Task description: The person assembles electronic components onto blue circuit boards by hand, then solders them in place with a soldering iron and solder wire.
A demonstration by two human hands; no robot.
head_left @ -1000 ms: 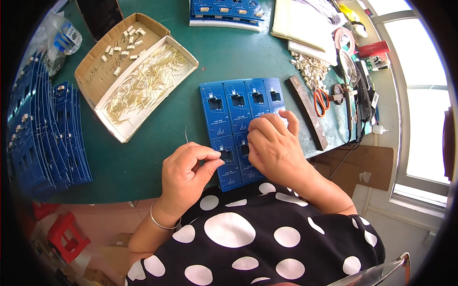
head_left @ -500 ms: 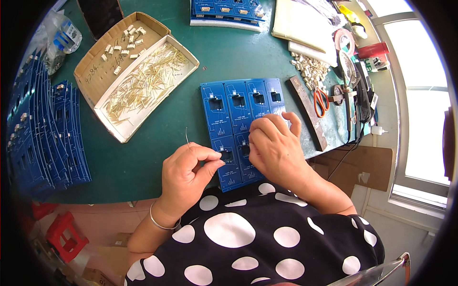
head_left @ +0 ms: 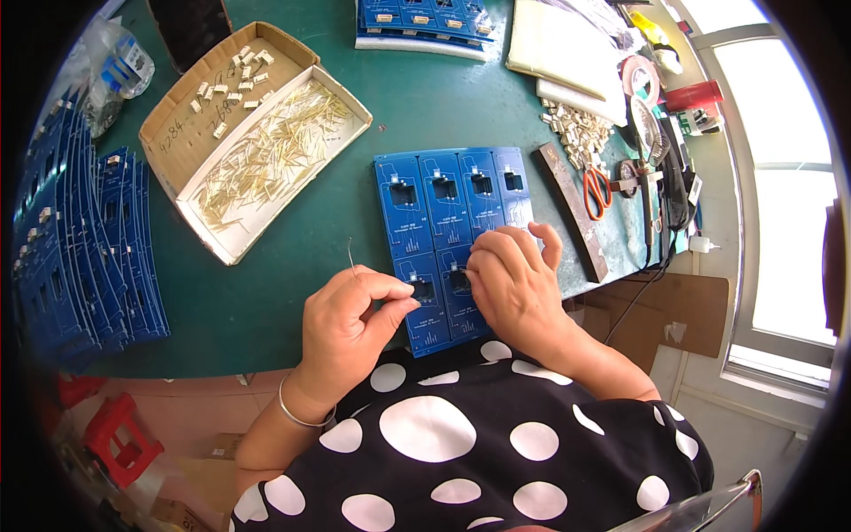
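Under the right fingers (head_left: 488, 252) lies a blue circuit-board panel (head_left: 448, 228).

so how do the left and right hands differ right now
The left hand has a thin wire jutting from it; none shows at the right hand.
The left hand reaches over the blue board's left edge, while the right hand covers part of its right side.
The left wrist wears a bracelet; the right looks bare.
Both hands are ungloved.

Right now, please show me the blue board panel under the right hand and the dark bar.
Blue board panel (head_left: 449, 232): head view, upper face, middle.
Dark bar (head_left: 573, 214): head view, middle of top face.
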